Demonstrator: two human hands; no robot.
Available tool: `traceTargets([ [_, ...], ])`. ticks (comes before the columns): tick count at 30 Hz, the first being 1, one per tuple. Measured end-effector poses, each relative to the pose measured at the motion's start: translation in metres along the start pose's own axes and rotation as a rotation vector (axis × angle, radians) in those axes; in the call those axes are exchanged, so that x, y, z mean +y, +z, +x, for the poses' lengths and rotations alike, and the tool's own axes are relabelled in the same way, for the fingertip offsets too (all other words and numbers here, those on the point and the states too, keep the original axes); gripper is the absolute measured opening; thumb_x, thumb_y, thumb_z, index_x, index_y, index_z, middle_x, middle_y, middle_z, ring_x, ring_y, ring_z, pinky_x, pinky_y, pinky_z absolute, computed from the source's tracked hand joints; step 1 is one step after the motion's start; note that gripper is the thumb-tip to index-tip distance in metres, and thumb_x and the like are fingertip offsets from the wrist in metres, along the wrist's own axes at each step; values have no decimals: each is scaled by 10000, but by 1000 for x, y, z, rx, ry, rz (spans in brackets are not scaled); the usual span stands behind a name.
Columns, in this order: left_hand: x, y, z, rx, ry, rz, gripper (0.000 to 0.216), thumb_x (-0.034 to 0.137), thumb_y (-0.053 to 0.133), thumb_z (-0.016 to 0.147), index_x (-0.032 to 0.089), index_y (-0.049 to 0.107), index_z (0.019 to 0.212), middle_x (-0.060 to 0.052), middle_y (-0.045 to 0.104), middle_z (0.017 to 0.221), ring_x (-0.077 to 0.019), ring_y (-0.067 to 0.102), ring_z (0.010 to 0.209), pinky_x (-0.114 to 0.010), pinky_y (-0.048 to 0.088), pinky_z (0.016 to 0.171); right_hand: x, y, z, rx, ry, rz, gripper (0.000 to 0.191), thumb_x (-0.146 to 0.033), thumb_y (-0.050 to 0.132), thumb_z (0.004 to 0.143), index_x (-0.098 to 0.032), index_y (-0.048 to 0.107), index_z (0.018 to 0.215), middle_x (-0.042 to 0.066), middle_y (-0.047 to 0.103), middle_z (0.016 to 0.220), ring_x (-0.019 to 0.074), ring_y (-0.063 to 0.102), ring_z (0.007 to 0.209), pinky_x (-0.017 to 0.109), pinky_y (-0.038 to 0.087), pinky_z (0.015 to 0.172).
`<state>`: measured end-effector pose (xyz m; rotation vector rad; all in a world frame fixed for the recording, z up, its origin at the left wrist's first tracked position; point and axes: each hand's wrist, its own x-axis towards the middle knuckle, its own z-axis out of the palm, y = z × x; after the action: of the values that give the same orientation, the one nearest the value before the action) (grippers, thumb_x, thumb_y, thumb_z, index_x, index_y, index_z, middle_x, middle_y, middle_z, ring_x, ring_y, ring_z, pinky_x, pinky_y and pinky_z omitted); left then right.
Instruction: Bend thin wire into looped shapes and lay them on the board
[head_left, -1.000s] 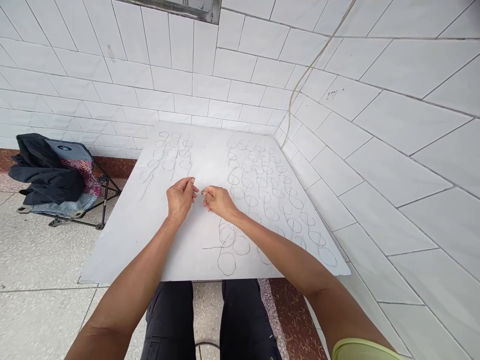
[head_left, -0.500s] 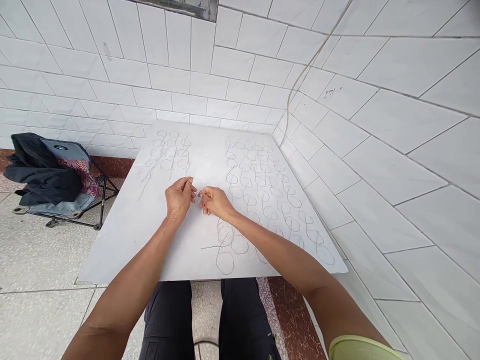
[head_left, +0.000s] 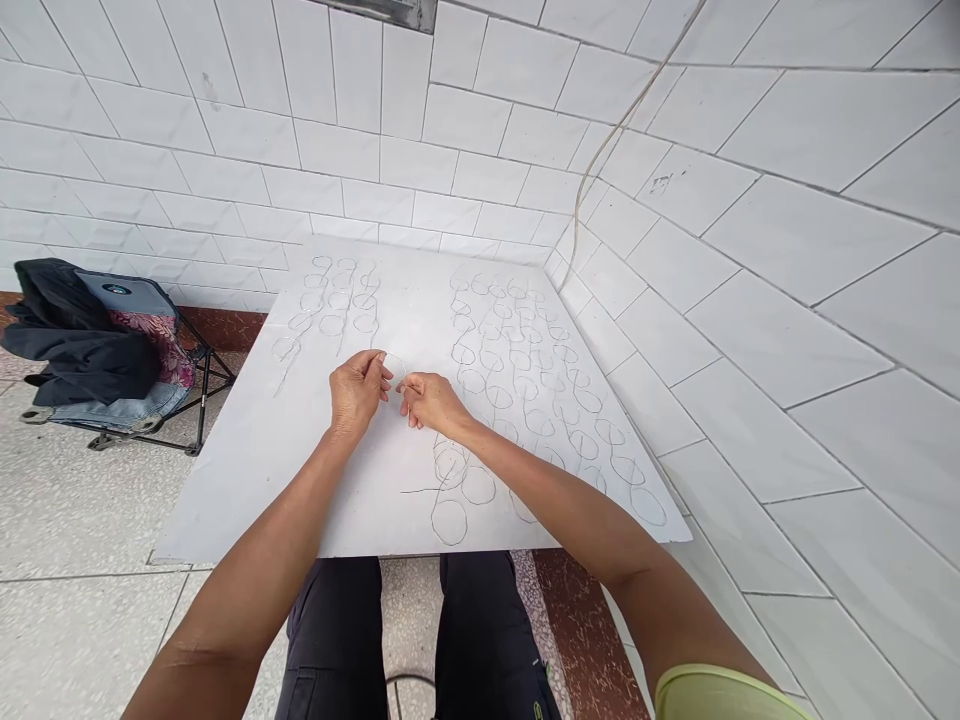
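Above the middle of the white board, my left hand (head_left: 358, 394) pinches a thin wire loop (head_left: 397, 357) between thumb and fingertips. My right hand (head_left: 432, 402) is closed on the other side of the same loop, its fingers bent toward the left hand with a small gap between them. Most of the loop is hidden by the fingers. Right of my hands lie several rows of thin wires bent into linked rings (head_left: 526, 390). A separate ringed wire (head_left: 450, 522) rests close to the near edge, partly under my right forearm.
The white board (head_left: 247, 480) spans the space before my legs, against a tiled wall. More ringed wires (head_left: 331, 300) lie at its far left. A folding chair (head_left: 161, 350) with dark cloth on it stands on the left. A cable (head_left: 581, 190) runs down the wall corner.
Both hands keep nearly the same place and hold on the wire loop. The whole view has shifted very slightly.
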<state>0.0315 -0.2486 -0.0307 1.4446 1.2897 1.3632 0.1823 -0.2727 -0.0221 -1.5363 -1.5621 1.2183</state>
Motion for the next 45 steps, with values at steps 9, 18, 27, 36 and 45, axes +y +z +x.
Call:
traceTargets([
  [9, 4, -6, 2, 92, 12, 47, 408, 518, 463, 1022, 184, 694, 978, -78, 744, 954, -163, 688, 738, -239, 539, 549, 10, -1, 13, -25, 35, 161, 96, -158, 547, 981, -159, 637, 948, 36, 718, 718, 123, 650, 479, 228, 514, 436],
  [18, -7, -14, 12, 58, -208, 27, 396, 510, 578, 963, 150, 668, 1103, -145, 744, 1099, -184, 702, 704, -290, 550, 557, 7, -3, 13, -83, -57, 325, 144, -192, 522, 1001, -137, 655, 1006, 16, 687, 710, 106, 630, 485, 216, 502, 458],
  [27, -5, -7, 5, -51, -103, -60, 357, 356, 594, 942, 183, 710, 1232, -46, 736, 787, -135, 635, 562, -251, 535, 534, 0, -5, 8, -139, -64, 337, 167, -279, 535, 1016, -147, 636, 999, 30, 711, 717, 128, 665, 504, 228, 527, 477],
  [36, -7, -5, 4, -37, -67, 10, 248, 398, 609, 903, 209, 745, 986, -24, 677, 689, -134, 563, 513, -231, 447, 435, 0, -11, 14, 81, -146, -43, 180, -287, 519, 1009, -192, 648, 927, 7, 705, 698, 108, 635, 505, 191, 458, 449],
  [45, -7, -5, 3, -136, -38, 74, 247, 357, 575, 899, 226, 770, 976, -26, 668, 682, -147, 570, 528, -240, 438, 427, 1, -29, 29, -42, -263, -73, 347, -172, 490, 973, -241, 706, 1236, -18, 691, 736, 92, 625, 548, 187, 487, 524],
])
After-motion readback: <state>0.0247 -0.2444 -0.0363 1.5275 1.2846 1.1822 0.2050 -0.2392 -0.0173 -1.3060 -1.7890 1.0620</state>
